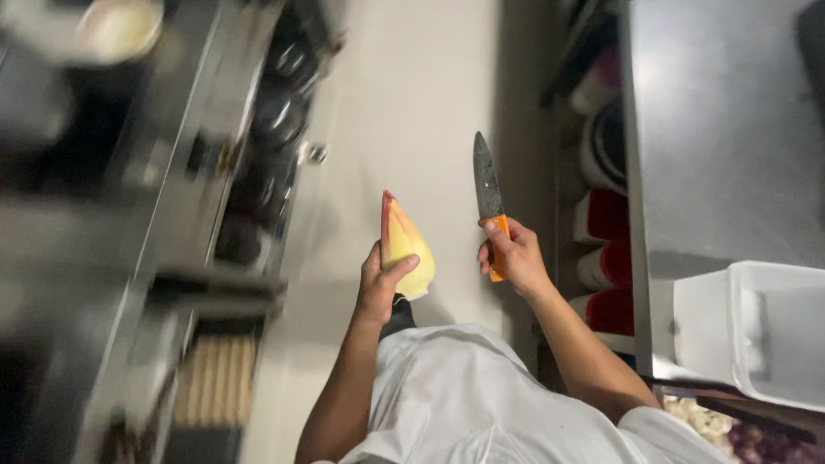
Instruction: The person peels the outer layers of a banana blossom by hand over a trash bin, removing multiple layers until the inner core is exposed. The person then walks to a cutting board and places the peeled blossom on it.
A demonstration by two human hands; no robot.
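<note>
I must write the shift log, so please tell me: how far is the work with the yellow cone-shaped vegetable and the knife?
Done: the vegetable already looks stripped to pale yellow leaves with a reddish tip. In hand: the left hand holds it upright, and the right hand grips the knife, blade pointing away, apart from the vegetable. Left: no cut shows on it, and it has not reached the steel table.

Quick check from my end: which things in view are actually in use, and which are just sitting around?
In use:
left hand holding the yellow cone-shaped bud
right hand holding the orange-handled knife

Just sitting around:
white plastic tub on the steel counter
red containers on shelves
stove
</note>
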